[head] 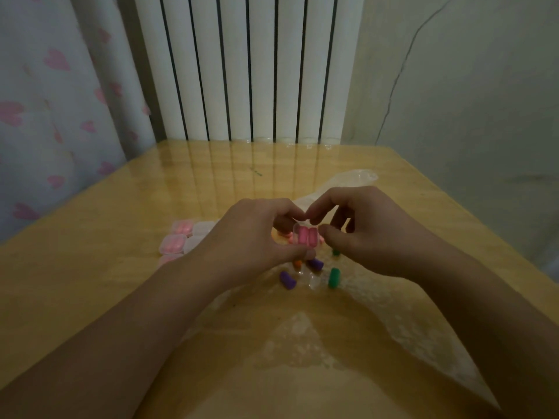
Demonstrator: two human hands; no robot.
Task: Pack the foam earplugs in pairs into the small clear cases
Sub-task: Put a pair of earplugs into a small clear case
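A small clear case (306,236) with two pink earplugs side by side inside it is held above the table between both hands. My left hand (254,234) grips its left side with curled fingers. My right hand (360,228) pinches its right edge and top between thumb and forefinger. Below the hands loose earplugs lie on the table: two purple earplugs (287,280) (315,263), two green earplugs (333,277) (335,252) and an orange earplug (298,263). An empty clear case (314,281) lies between them.
Several closed cases with pink earplugs (173,244) sit left of my left hand, partly hidden by it. A crumpled clear plastic bag (357,176) lies behind and under my hands on the wooden table (90,282). A white radiator (248,68) stands behind the table's far edge.
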